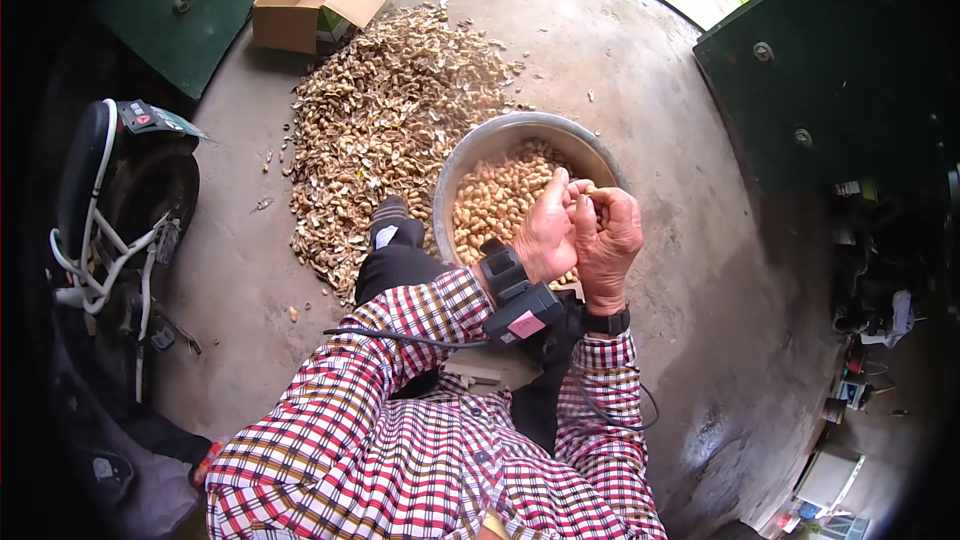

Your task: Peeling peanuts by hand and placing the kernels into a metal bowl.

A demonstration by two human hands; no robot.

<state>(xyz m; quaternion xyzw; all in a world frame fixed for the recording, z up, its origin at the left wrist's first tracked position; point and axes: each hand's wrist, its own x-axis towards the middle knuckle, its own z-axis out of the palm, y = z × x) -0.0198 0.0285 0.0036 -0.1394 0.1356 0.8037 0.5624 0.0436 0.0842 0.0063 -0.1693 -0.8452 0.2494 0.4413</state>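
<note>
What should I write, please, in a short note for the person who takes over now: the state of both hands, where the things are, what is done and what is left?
Left hand and right hand: pressed together above the metal bowl, fingers closed on something small, probably a peanut; it is hidden.
Bowl: on the concrete floor, in front of the knees, partly filled with shelled peanuts.
Done: a big pile of empty shells lies left of the bowl.
Left: cannot tell; no stock of unshelled peanuts is in view.
</note>
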